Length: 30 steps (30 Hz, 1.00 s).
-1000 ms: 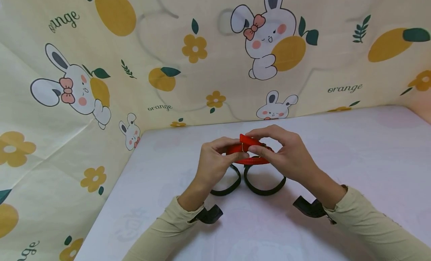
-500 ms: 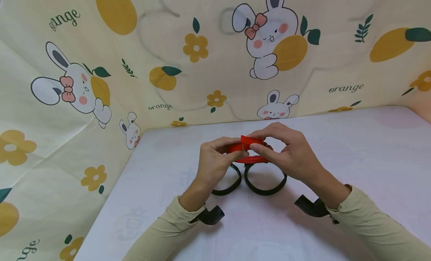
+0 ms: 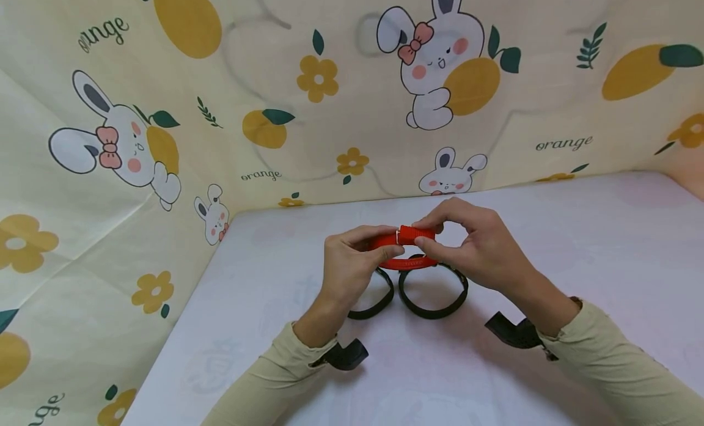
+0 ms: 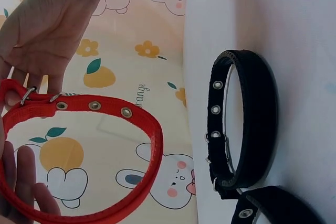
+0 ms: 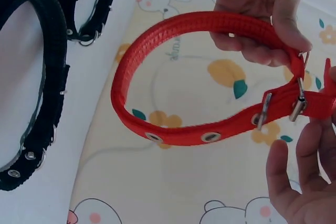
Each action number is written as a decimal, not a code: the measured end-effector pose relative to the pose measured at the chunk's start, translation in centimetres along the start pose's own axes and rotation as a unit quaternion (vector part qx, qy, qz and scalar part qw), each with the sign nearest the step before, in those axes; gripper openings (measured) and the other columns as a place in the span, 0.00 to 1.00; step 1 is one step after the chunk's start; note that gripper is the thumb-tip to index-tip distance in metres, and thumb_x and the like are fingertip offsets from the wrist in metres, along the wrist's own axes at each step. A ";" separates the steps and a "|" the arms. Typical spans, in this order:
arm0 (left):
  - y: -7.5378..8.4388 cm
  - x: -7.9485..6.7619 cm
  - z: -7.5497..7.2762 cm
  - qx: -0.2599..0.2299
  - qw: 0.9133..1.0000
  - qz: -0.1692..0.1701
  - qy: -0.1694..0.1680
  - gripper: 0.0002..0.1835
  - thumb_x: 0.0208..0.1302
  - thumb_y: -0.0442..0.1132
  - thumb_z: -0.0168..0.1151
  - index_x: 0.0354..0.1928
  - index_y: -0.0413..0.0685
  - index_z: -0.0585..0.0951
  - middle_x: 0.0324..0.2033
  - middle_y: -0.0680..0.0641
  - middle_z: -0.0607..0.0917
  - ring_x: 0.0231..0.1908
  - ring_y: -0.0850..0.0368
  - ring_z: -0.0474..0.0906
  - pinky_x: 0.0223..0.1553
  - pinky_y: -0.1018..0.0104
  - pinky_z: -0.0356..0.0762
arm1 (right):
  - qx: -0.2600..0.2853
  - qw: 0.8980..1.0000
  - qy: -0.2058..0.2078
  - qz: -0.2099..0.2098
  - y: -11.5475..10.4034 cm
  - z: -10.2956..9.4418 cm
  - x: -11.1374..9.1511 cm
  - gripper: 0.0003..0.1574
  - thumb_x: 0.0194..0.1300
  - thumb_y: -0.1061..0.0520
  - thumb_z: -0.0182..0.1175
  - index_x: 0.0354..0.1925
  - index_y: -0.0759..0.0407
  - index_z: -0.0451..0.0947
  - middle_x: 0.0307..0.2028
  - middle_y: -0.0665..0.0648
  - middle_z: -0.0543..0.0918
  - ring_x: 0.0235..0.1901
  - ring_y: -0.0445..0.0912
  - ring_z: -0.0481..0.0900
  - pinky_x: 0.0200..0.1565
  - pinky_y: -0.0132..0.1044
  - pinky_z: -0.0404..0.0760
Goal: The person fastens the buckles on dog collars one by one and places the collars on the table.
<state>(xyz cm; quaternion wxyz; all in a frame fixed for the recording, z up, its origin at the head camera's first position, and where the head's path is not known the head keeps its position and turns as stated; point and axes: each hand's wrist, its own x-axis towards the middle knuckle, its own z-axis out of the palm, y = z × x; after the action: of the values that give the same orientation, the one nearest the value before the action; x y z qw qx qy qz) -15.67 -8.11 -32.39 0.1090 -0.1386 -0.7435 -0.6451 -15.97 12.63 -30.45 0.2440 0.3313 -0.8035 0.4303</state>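
A red buckled collar (image 3: pixel 407 264) is held up as a loop between both hands. My left hand (image 3: pixel 353 261) grips its left side between fingers and thumb. My right hand (image 3: pixel 473 242) pinches the strap near the buckle, thumb in front and fingers behind. In the right wrist view the silver buckle (image 5: pixel 299 103) sits on the strap, with a metal ring beside it and the strap's end passing to the right-hand fingers. Metal eyelets (image 4: pixel 94 106) run along the strap in the left wrist view.
Two black collars lie looped on the white table: one (image 3: pixel 431 316) below the right hand, the other (image 3: pixel 374 310) partly behind the left hand. A cream cloth (image 3: pixel 308 187) printed with rabbits and oranges hangs behind and to the left.
The red strap's end, tilted up earlier, now lies more level. My right hand has shifted slightly right with its grip on it. My left hand stays nearly in place.
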 end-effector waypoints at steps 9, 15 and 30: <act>-0.1 0.0 -0.2 0.008 1.000 0.002 -0.005 0.13 0.51 0.32 0.77 0.41 0.45 0.90 0.39 0.43 0.90 0.38 0.55 0.84 0.39 0.65 0.85 | -0.035 0.999 -0.007 -0.012 0.2 0.0 0.3 0.14 0.52 0.64 0.74 0.35 0.46 0.86 0.30 0.40 0.83 0.34 0.34 0.75 0.38 0.24 0.74; -0.2 0.0 -0.2 0.002 1.000 0.002 0.002 0.13 0.51 0.32 0.77 0.41 0.45 0.90 0.39 0.43 0.90 0.37 0.56 0.84 0.38 0.66 0.85 | -0.059 0.998 -0.019 -0.015 -0.1 0.0 0.3 0.13 0.53 0.63 0.72 0.33 0.45 0.86 0.28 0.40 0.81 0.33 0.36 0.72 0.36 0.26 0.71; -0.4 0.0 0.1 0.012 1.000 0.012 -0.009 0.12 0.51 0.33 0.77 0.40 0.46 0.90 0.38 0.44 0.90 0.36 0.57 0.83 0.36 0.68 0.84 | -0.091 0.995 -0.024 -0.034 0.1 -0.1 -0.1 0.13 0.50 0.63 0.73 0.33 0.46 0.86 0.29 0.41 0.82 0.33 0.36 0.74 0.36 0.27 0.73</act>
<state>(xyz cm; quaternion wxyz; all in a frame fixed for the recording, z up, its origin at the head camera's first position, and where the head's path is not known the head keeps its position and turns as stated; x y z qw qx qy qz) -15.79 -8.09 -32.81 0.1124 -0.1519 -0.7504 -0.6334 -15.96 12.74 -30.48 0.2685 0.3452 -0.8331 0.3386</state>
